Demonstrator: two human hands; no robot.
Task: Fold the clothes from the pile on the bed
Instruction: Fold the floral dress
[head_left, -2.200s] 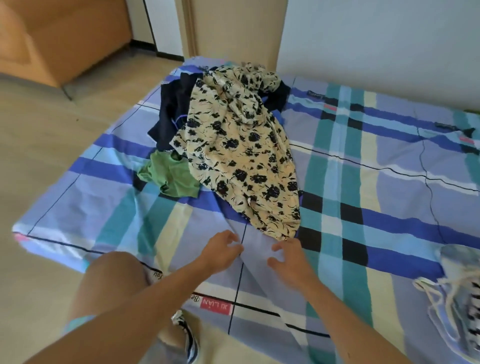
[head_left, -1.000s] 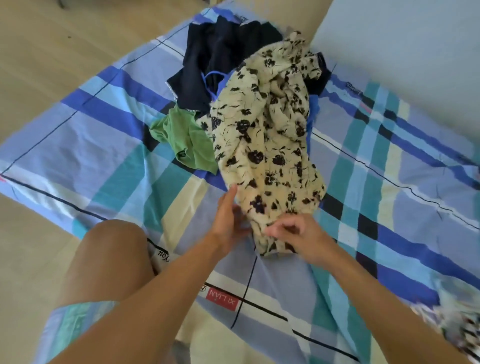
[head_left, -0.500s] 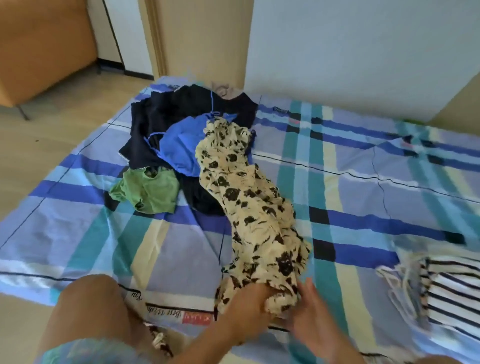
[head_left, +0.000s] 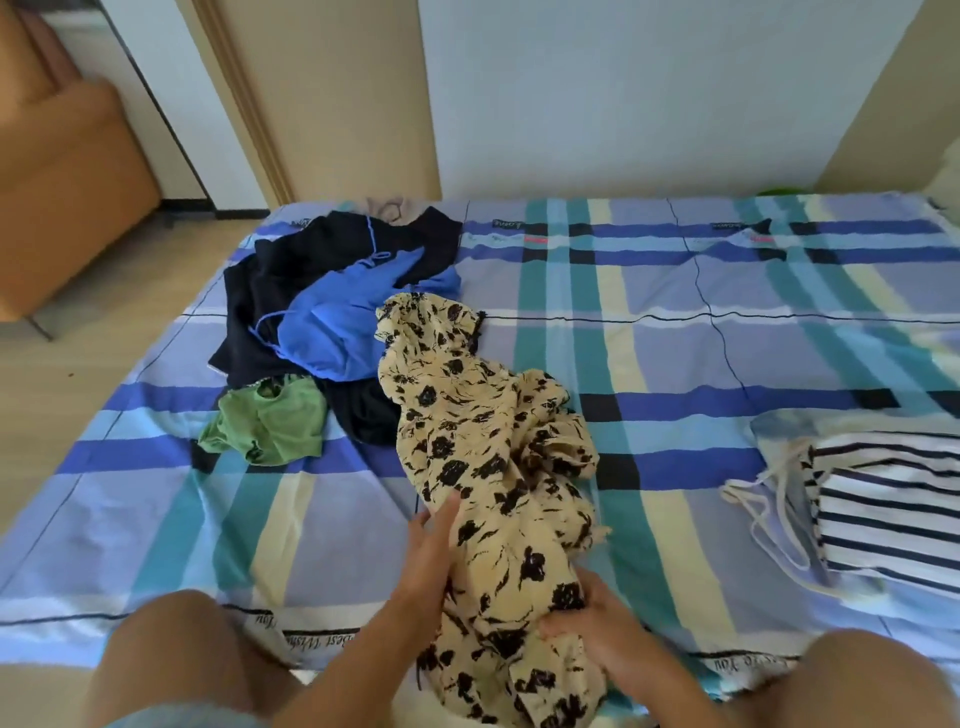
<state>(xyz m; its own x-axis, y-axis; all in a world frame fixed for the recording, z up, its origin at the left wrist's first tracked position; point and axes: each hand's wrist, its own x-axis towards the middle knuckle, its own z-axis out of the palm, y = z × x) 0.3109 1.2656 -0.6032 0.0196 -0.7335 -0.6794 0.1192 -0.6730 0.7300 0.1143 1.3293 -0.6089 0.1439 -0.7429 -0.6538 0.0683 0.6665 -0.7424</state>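
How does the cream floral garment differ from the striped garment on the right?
The cream floral garment lies crumpled, the left hand touching it and the right hand gripping it; the striped garment lies flat, untouched. The cream floral garment has black blotches on cream; the striped garment has dark lines on white. Both lie on the plaid bedsheet.

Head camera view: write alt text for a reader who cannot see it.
The right hand grips a cream floral garment on a plaid bed, while the left hand rests on it. A pile of navy, blue and green clothes lies behind.
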